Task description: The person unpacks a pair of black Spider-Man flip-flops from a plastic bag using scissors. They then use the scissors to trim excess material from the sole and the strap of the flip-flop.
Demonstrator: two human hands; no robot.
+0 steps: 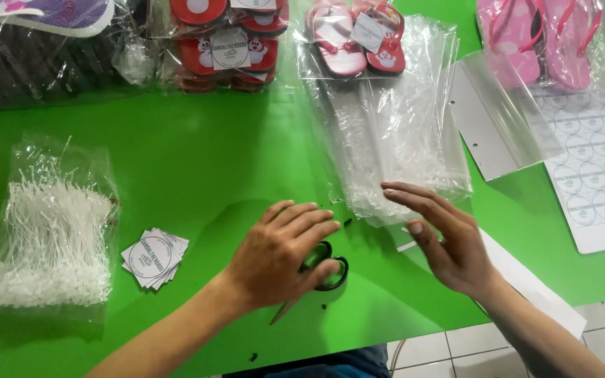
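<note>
At far left a clear bag of white plastic tag pins [49, 238] lies on the green surface [197, 161], with a small fan of square paper tags [154, 257] just beside it. The left hand [281, 255] rests palm down on black-handled scissors [327, 269], fingers [309, 224] loosely spread, covering rather than gripping them. The right hand [449, 238] hovers flat and open, holding nothing, at the near end of a stack of clear plastic sleeves [393, 133]. A sideways sweep could likely slide the slippery sleeves or drive the blades into them. The near edge is close behind both wrists; open room lies centre-left, while packed slippers [358, 38] and a sticker sheet [596, 175] crowd the far and right sides.
</note>
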